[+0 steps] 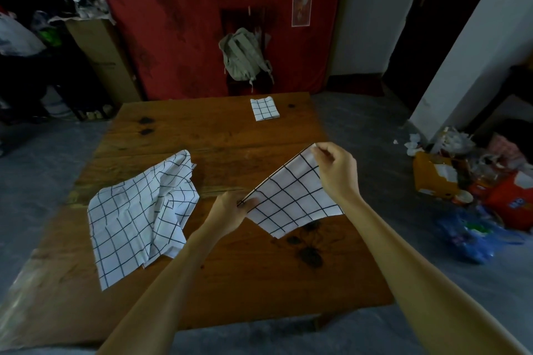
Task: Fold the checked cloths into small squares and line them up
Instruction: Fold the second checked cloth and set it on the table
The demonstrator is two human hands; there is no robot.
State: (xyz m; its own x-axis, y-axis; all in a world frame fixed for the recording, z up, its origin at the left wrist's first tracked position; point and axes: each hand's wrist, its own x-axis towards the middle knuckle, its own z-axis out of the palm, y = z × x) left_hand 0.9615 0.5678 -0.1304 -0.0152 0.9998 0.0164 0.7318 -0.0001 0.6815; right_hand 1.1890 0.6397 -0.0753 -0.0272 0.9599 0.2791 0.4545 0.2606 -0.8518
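A white cloth with a black check, partly folded (291,199), hangs above the wooden table (225,135). My left hand (230,212) pinches its near corner. My right hand (336,167) pinches the far corner, so the top edge runs taut between them and the rest droops toward the table. A small folded checked square (264,108) lies near the table's far edge. A loose pile of unfolded checked cloths (141,216) lies crumpled on the left part of the table.
A chair with a grey backpack (245,56) stands behind the table against a red hanging. Bags and litter (473,181) cover the floor at the right. A cardboard box (101,57) and clutter stand at the back left.
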